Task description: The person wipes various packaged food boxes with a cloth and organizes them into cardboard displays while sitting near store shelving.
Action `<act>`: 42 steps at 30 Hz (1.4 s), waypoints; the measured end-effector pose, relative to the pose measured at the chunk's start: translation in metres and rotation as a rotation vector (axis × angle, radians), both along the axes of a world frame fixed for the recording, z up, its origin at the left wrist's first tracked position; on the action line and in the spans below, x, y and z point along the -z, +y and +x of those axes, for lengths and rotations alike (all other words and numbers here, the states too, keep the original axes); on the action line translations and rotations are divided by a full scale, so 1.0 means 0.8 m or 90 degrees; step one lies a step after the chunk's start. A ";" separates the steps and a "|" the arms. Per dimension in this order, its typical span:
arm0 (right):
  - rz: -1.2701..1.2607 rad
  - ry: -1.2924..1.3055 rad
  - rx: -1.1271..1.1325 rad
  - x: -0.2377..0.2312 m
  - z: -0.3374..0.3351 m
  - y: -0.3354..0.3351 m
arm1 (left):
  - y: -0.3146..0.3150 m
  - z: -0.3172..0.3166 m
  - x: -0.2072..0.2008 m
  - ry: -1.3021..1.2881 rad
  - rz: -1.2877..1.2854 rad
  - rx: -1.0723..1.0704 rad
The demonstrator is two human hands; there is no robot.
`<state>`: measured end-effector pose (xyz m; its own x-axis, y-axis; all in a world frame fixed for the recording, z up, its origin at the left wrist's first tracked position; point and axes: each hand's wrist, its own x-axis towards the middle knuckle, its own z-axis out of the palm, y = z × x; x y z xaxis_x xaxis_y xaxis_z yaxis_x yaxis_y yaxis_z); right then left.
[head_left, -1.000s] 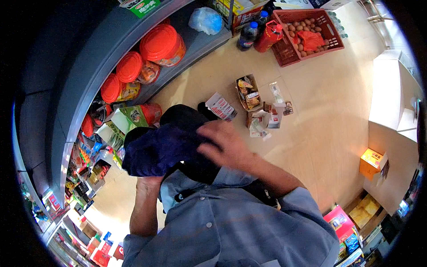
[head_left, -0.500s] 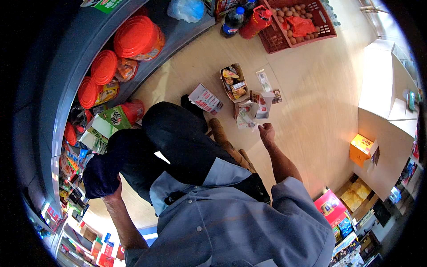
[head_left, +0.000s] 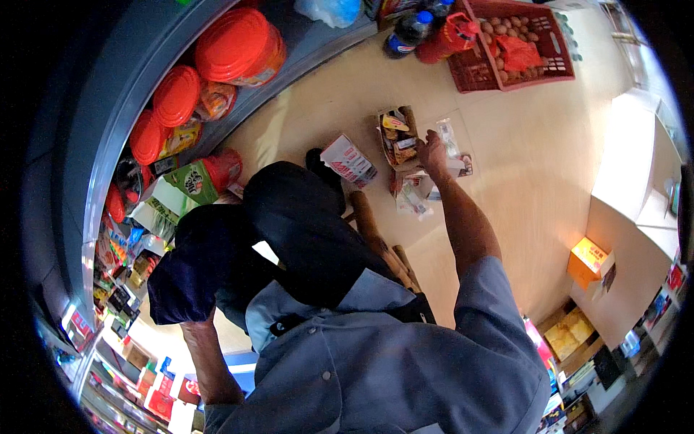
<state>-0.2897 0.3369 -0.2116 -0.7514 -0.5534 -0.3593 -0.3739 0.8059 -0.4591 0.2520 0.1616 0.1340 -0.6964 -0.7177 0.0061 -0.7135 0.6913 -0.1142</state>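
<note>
The person's left hand is at eight o'clock in the view, beneath a bundle of dark blue cloth. The cloth covers its fingers, so whether they are spread or gripping cannot be told. The bundle sits against the dark-trousered legs, on their eight o'clock side.

The right hand reaches out toward one o'clock from the body, its fingers narrowly bunched beside the three o'clock edge of a small carton filled with packets. Whether it pinches anything, or touches the carton, cannot be told.

Around the right hand, clear plastic packaging lies at about one o'clock, and a pale plastic packet lies near seven. A white box with red print rests on the floor at nine.

Farther off, at one o'clock, a red crate contains round brown items and a red bag. A dark bottle with a blue cap and a red container stand toward twelve. An orange box is at four.
</note>
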 end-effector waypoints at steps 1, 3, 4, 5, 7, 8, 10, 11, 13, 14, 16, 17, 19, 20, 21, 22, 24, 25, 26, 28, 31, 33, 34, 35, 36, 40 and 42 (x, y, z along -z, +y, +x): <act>0.062 0.013 -0.014 0.006 -0.001 -0.013 | 0.007 -0.001 -0.003 -0.010 0.015 -0.022; 0.112 -0.076 -0.031 0.009 -0.005 -0.021 | 0.017 -0.002 -0.008 -0.032 0.051 -0.067; 0.140 -0.122 -0.039 0.009 -0.006 -0.027 | 0.020 -0.004 -0.011 -0.044 0.073 -0.091; 0.065 -0.085 -0.045 0.025 -0.007 -0.019 | 0.020 -0.007 -0.014 -0.051 0.096 -0.110; 0.070 -0.057 -0.068 0.039 -0.019 -0.010 | 0.021 -0.013 -0.019 -0.068 0.141 -0.151; 0.071 -0.043 -0.079 0.042 -0.019 -0.012 | 0.021 -0.016 -0.022 -0.081 0.163 -0.172; 0.085 -0.043 -0.063 0.041 -0.015 -0.020 | 0.022 -0.022 -0.025 -0.103 0.206 -0.214; 0.091 -0.066 -0.075 0.038 -0.016 -0.026 | 0.022 -0.025 -0.027 -0.115 0.232 -0.236; 0.124 -0.071 -0.112 0.025 -0.016 -0.041 | 0.022 -0.033 -0.032 -0.143 0.287 -0.284; 0.150 -0.053 -0.137 0.018 -0.014 -0.049 | 0.022 -0.037 -0.034 -0.160 0.316 -0.308; 0.153 -0.022 -0.176 0.010 -0.010 -0.056 | 0.022 -0.042 -0.037 -0.193 0.375 -0.342; 0.132 -0.011 -0.190 0.009 -0.009 -0.055 | 0.021 -0.045 -0.036 -0.205 0.400 -0.355; 0.076 -0.010 -0.194 -0.001 -0.006 -0.057 | 0.032 -0.031 -0.017 -0.197 0.356 -0.279; 0.041 -0.021 -0.191 -0.013 0.000 -0.061 | 0.039 -0.026 -0.010 -0.192 0.333 -0.245; 0.006 -0.032 -0.186 -0.026 0.003 -0.066 | 0.045 -0.024 -0.007 -0.109 0.384 -0.289; -0.001 -0.015 -0.199 -0.037 0.001 -0.070 | 0.047 -0.025 -0.005 -0.023 0.430 -0.328; -0.011 0.020 -0.221 -0.062 -0.003 -0.074 | 0.052 -0.036 -0.003 0.330 0.654 -0.532; -0.027 0.009 -0.236 -0.078 -0.008 -0.078 | 0.056 -0.037 -0.002 0.527 0.739 -0.626; -0.044 -0.003 -0.252 -0.097 -0.014 -0.080 | 0.064 -0.035 0.002 0.738 0.811 -0.698; -0.061 -0.060 -0.250 -0.144 -0.020 -0.087 | 0.073 -0.033 0.003 0.959 0.896 -0.751; -0.070 -0.158 -0.224 -0.253 -0.003 -0.112 | 0.079 -0.057 -0.028 1.075 0.985 -0.654; -0.159 -0.225 -0.239 -0.327 0.014 -0.119 | 0.079 -0.054 -0.044 0.932 0.986 -0.663; -0.204 -0.259 -0.247 -0.346 0.020 -0.120 | 0.078 -0.052 -0.051 0.859 0.981 -0.665; -0.205 -0.270 -0.269 -0.357 0.018 -0.119 | 0.078 -0.060 -0.069 0.846 0.997 -0.748; -0.209 -0.286 -0.266 -0.374 0.025 -0.120 | 0.079 -0.056 -0.078 0.800 1.019 -0.750; -0.213 -0.367 -0.344 -0.506 0.106 -0.132 | 0.091 -0.031 -0.090 0.529 0.902 -0.486; -0.183 -0.394 -0.371 -0.543 0.152 -0.139 | 0.102 -0.036 -0.084 0.615 0.852 -0.372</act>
<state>-0.1678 0.2254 0.2226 -0.0414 -0.9173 -0.3959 -0.3064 0.3888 -0.8689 0.2229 0.2436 0.2015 -0.4715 -0.7072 -0.5268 -0.3428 -0.4035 0.8484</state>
